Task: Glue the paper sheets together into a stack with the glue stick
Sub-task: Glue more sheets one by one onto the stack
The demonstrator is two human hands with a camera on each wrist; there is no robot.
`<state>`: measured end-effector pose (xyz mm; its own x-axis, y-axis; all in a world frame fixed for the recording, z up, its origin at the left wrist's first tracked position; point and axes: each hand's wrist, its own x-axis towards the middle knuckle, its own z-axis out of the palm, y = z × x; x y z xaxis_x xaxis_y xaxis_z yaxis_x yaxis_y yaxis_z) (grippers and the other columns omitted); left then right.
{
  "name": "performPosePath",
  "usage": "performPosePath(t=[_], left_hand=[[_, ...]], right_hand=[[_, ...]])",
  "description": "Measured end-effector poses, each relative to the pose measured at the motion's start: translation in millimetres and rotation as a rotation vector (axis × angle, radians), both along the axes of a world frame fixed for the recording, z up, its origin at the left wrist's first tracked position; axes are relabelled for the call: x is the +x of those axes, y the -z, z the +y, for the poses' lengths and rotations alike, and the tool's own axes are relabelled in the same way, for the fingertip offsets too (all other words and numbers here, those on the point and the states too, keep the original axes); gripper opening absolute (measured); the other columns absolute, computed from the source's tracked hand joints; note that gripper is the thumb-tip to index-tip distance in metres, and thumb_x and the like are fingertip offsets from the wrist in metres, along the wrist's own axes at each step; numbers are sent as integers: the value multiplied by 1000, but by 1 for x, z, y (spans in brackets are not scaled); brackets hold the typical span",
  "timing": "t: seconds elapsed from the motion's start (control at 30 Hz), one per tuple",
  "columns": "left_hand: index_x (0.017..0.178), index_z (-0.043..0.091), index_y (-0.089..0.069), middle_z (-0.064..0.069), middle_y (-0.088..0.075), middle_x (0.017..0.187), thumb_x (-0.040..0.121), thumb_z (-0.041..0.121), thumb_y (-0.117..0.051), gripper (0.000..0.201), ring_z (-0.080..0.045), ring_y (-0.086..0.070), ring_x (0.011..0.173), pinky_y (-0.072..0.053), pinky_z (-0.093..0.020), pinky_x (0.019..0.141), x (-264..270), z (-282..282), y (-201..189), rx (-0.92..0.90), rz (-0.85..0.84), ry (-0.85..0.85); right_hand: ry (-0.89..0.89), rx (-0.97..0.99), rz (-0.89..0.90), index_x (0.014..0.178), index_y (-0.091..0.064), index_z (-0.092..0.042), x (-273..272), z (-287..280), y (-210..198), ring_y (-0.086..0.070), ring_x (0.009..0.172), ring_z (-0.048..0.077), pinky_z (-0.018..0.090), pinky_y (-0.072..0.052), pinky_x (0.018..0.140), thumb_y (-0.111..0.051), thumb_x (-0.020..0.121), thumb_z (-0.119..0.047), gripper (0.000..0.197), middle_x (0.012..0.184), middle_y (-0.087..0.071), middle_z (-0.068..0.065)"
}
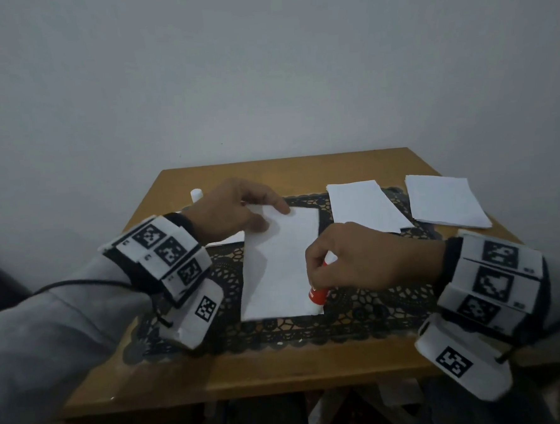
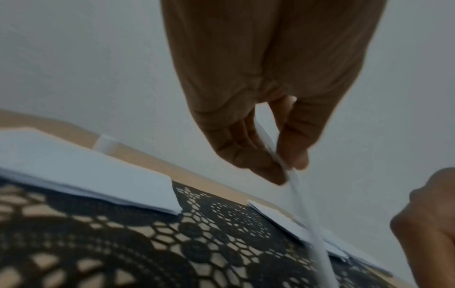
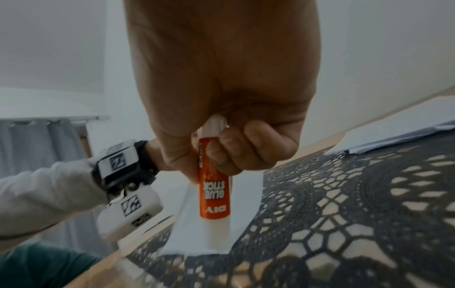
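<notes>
So the right hand (image 1: 357, 259) has its fingers wrapped round the glue stick (image 3: 214, 187), tip down on the near right corner of the sheet (image 1: 282, 267) lying mid-desk on the lace mat (image 1: 360, 308). The left hand (image 1: 236, 211) pinches the sheet's far left corner and lifts it a bit. That paper's thin and floppy, and I'd guess it'll drag or wrinkle under the tacky tip, so pinning it flat near the stroke beats holding one corner. More sheets (image 1: 363, 206) and another pile (image 1: 445, 201) wait toward the far right corner.
</notes>
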<state>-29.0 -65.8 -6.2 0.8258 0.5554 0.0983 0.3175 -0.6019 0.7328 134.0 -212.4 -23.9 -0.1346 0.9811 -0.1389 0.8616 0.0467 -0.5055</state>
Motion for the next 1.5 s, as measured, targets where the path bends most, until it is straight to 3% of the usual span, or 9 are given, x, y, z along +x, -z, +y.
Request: performPosePath(t=[0.17,0.33,0.43,0.53,0.73,0.9,1.07,1.23,1.5], left_hand=[[106,31,-73,19,-67,112,80,-3,-66,43,-10,-63,103,-52,-37,94,-16,3,-8,-20,367,163],[106,38,-72,38,-61,105,82,3,-68,43,6,-56,104,-39,-31,106,-23,-1,1,-134,499,216],[102,38,-74,30,-61,115,79,7,-72,39,0,-54,110,-35,-33,109,-21,-1,16,-98,475,173],[107,34,-73,15,-58,128,77,9,-74,39,-12,-49,120,-32,-37,111,-17,1,30,-25,453,85],[113,36,-69,13,-51,136,75,14,-77,45,-12,-44,125,-28,-38,113,-17,-1,41,-5,434,40],[110,38,-68,16,-52,135,75,24,-79,40,-11,-43,126,-28,-40,113,-15,-2,43,31,444,27],[108,37,-65,13,-53,130,74,31,-79,37,-12,-46,121,-33,-36,108,-12,-9,41,114,476,25],[117,33,-61,10,-49,134,78,31,-76,41,-13,-43,123,-32,-22,95,-9,-20,37,218,548,21],[120,33,-61,3,-50,124,77,34,-77,46,-16,-46,112,-37,-23,87,-6,-26,34,315,586,15]], right_hand=[[91,66,-4,72,-74,-24,21,8,-9,-65,82,24,52,-51,84,-63,84,-34,19,79,-71,-5],[211,149,-21,71,-73,-25,38,17,-12,-66,81,21,49,-53,82,-62,83,-37,20,83,-72,-6],[257,216,-19,77,-74,-21,40,22,-9,-64,84,17,39,-53,78,-62,86,-33,19,89,-69,-11],[329,324,-24,77,-73,-16,41,25,-6,-59,88,16,21,-40,65,-63,86,-30,19,96,-68,-5],[354,341,-22,79,-73,-13,41,33,-4,-57,87,14,16,-36,61,-63,86,-28,19,100,-67,-3],[298,261,-31,80,-73,-16,34,35,6,-49,49,9,20,-38,45,-62,87,-28,17,85,-70,-5],[266,229,-41,76,-71,-17,30,32,10,-66,71,27,38,-52,61,-64,84,-26,15,81,-71,-2],[234,183,-22,73,-73,-16,26,25,5,-67,74,27,43,-54,67,-66,81,-26,14,78,-72,-3],[169,125,-41,73,-74,-18,22,8,3,-64,73,19,41,-54,68,-66,81,-30,17,79,-71,-5]])
